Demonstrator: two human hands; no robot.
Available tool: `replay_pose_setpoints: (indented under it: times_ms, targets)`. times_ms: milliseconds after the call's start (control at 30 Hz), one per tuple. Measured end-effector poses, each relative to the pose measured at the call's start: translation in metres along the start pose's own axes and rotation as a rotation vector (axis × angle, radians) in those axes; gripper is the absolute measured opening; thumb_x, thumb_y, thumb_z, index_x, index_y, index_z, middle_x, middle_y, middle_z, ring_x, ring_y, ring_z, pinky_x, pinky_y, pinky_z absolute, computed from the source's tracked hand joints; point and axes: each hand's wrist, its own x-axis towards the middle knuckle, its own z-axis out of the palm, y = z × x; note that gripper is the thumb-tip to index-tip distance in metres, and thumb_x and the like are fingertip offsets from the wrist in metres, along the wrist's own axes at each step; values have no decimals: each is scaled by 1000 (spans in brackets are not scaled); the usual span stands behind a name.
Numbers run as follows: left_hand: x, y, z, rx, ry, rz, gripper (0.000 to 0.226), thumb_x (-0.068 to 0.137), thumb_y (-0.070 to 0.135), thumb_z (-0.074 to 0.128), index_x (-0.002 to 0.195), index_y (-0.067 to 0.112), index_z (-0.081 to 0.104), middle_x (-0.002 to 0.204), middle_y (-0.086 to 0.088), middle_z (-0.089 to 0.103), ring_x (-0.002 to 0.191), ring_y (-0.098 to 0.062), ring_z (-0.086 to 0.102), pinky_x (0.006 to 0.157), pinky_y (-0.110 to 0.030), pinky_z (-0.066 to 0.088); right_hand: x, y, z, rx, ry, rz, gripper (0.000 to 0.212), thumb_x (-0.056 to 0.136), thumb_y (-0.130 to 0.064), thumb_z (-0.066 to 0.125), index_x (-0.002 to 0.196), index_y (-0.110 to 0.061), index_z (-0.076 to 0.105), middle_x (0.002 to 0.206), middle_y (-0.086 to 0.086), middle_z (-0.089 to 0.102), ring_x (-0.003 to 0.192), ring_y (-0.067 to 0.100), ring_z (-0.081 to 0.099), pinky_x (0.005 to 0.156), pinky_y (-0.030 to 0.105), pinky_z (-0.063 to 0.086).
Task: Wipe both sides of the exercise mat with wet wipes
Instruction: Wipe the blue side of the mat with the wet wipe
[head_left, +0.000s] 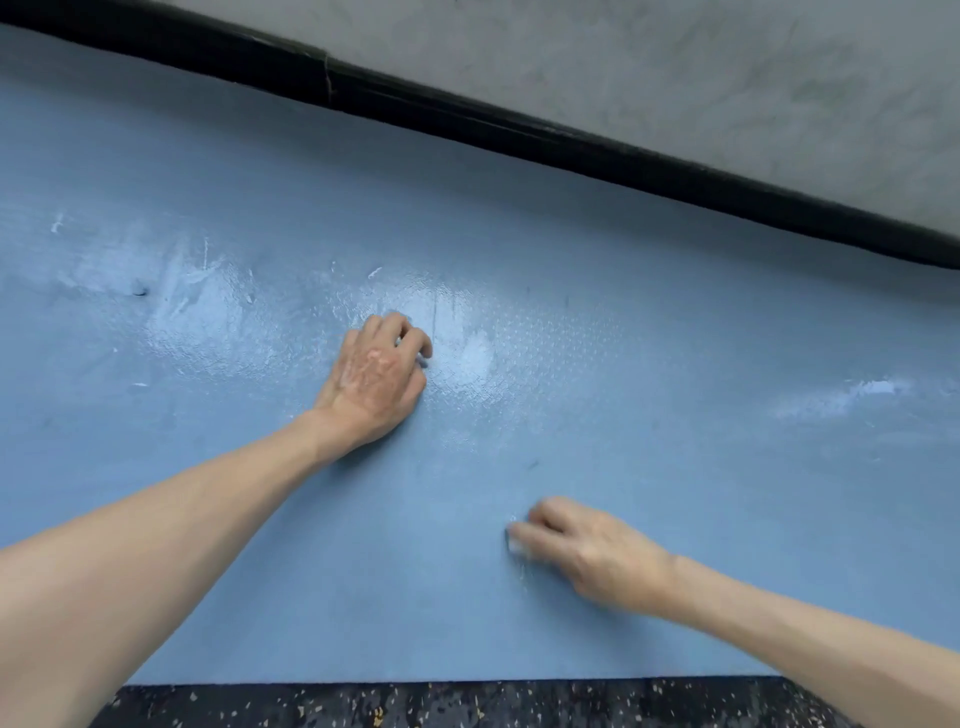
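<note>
- Blue textured exercise mat (675, 519) fills nearly the whole view below you, lying flat on a dark rubber floor with pale speckles (467, 706), which shows as a strip along the near edge.
- Beyond the mat's far edge runs a black skirting strip (467, 124), and above that a mottled grey wall (675, 67).
- Wet, shiny patches (208, 312) spread over the mat from the left to the middle, and a pale streak (841, 397) lies towards the right.
- The mat's long axis runs left to right across your view; both ends pass out of frame, the near edge is level, and the far edge slopes down to the right along the skirting.
- Your left hand (376, 379) rests on the mat's middle, at the edge of the wet sheen, its fingers curled under and the fingertips on the surface; nothing shows in its grasp.
- Your right hand (587, 551), nearer to you and to the right, is blurred; its fingertips pinch a small white wet wipe (515, 544) against the mat.
</note>
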Motion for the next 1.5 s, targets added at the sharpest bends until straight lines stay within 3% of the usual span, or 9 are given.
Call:
replay_pose_setpoints:
  times_ms: [233, 400, 567, 933, 1033, 1133, 1233, 1367, 1500]
  targets:
    - [50, 31, 22, 23, -6, 81, 17, 89, 3, 57, 105, 5, 63, 106, -15, 58, 92, -36, 52, 77, -43, 39, 84, 55, -27, 32, 560, 505, 19, 91, -9, 47, 103, -7, 61, 86, 6, 45, 65, 25, 48, 55, 36, 48]
    - [95, 28, 32, 72, 23, 90, 21, 96, 6, 49, 114, 3, 60, 119, -13, 57, 104, -35, 51, 82, -42, 39, 29, 18, 0, 43, 281, 280, 12, 96, -14, 46, 108, -15, 48, 87, -1, 36, 67, 19, 36, 54, 32, 44]
    - [141, 31, 41, 88, 18, 30, 20, 97, 10, 45, 112, 6, 57, 115, -15, 53, 99, -34, 47, 78, -40, 35, 2, 15, -5, 112, -76, -83, 49, 94, -21, 22, 134, -6, 45, 117, 19, 49, 99, 34, 53, 78, 33, 37]
    - [165, 28, 55, 99, 43, -92, 11, 89, 16, 51, 98, 13, 55, 97, -9, 54, 89, -31, 48, 75, -40, 31, 161, 181, -96, -73, 486, 363, 11, 91, -6, 53, 98, 0, 58, 84, 14, 49, 65, 30, 45, 54, 35, 39]
    - [167, 25, 55, 115, 41, -98, 11, 87, 19, 49, 96, 16, 54, 93, -5, 52, 85, -28, 47, 72, -35, 26, 128, 148, -80, 45, 384, 249, 17, 91, -8, 53, 108, -9, 51, 87, 11, 52, 73, 26, 47, 62, 37, 44]
    - [168, 24, 54, 126, 28, -105, 11, 84, 19, 48, 93, 18, 54, 89, -2, 51, 80, -26, 46, 70, -35, 24, 85, 111, -71, 151, -39, -59, 10, 104, -31, 36, 109, -26, 42, 105, 0, 43, 98, 24, 48, 86, 40, 43]
    - [168, 25, 53, 130, -5, -108, 13, 83, 21, 46, 93, 20, 54, 89, -1, 50, 79, -25, 47, 69, -37, 32, 88, 117, -82, 132, -135, -166, 40, 102, -40, 24, 123, -16, 49, 120, 7, 46, 108, 24, 46, 90, 36, 41]
    - [169, 25, 52, 124, -29, -109, 14, 83, 24, 44, 93, 21, 54, 88, -1, 49, 80, -24, 47, 68, -37, 31, 168, 194, -118, 68, 213, 87, 12, 82, 3, 58, 93, -1, 58, 83, 14, 52, 66, 32, 52, 54, 41, 49]
    - [169, 26, 51, 118, -25, -105, 16, 84, 24, 42, 93, 21, 55, 88, -1, 50, 79, -24, 48, 67, -37, 32, 237, 252, -159, 5, 431, 346, 10, 90, -5, 52, 97, 0, 57, 90, 16, 55, 74, 39, 55, 62, 46, 48]
